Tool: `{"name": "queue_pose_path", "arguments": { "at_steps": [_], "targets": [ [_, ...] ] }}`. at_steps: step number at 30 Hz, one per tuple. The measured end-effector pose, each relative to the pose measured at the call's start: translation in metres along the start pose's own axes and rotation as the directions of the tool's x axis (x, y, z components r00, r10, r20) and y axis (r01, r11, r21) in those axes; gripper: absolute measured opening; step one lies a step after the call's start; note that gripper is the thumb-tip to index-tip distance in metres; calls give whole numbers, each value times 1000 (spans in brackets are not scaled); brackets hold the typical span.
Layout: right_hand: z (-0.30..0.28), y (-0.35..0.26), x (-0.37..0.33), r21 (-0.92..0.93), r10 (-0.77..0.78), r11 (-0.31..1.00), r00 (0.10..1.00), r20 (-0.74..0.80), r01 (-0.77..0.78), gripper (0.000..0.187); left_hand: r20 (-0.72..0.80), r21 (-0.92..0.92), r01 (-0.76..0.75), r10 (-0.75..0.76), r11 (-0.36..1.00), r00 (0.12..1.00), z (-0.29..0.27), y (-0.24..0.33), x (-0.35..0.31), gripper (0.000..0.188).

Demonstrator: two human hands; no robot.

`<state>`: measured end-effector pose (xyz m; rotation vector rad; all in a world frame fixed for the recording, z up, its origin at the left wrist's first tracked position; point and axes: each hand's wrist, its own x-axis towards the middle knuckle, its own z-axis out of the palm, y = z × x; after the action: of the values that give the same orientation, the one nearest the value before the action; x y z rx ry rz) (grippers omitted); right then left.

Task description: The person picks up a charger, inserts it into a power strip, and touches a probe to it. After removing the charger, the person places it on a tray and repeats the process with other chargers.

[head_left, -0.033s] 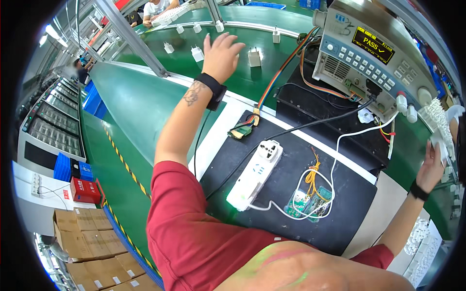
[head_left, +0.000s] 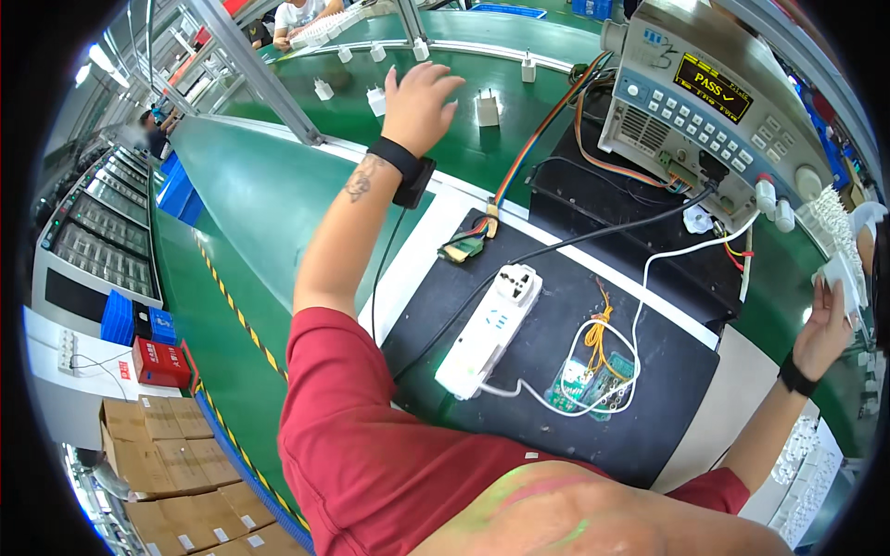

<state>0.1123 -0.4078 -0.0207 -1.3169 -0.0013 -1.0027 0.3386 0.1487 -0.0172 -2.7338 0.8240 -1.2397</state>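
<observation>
the left hand (head_left: 419, 107) reaches over the green conveyor belt (head_left: 556, 107), its fingers spread and apart, nothing seen in its grip. compared with the earlier frame, it sits slightly further left. its fingers are just beside a white charger (head_left: 375, 102), partly covering it from view; whether they touch it, i cannot tell. another white charger with its pins up (head_left: 487, 109) stands to the right of that hand, in the same place as before.

the right hand (head_left: 818, 334) is out at the far right, its fingertips at a smooth white piece (head_left: 842, 278), which shows more fully than earlier; whether they grip it or only touch it, i cannot tell.

on the black mat (head_left: 556, 426) the white power strip (head_left: 489, 334) lies where it was, but the green glow at its near end is gone. the green circuit boards (head_left: 607, 387) beside it stay put, and the tester's screen (head_left: 712, 88) is lit in yellow as before.
</observation>
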Motion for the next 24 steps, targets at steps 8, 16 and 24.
{"name": "queue_pose_path", "arguments": {
  "at_steps": [8,16,24],
  "targets": [
    [205,-84,-110,-269,-295,727,640,709,632,44,297,-942,334,397,-27,868,-112,58,-3,49],
    [288,-64,-149,12,-562,728,587,583,685,31,-295,-539,70,265,-840,918,-120,112,-3,39],
    [238,-41,-196,-176,144,984,729,669,-32,27,456,-861,453,43,-230,889,-90,80,-74,52]
  ]
}}
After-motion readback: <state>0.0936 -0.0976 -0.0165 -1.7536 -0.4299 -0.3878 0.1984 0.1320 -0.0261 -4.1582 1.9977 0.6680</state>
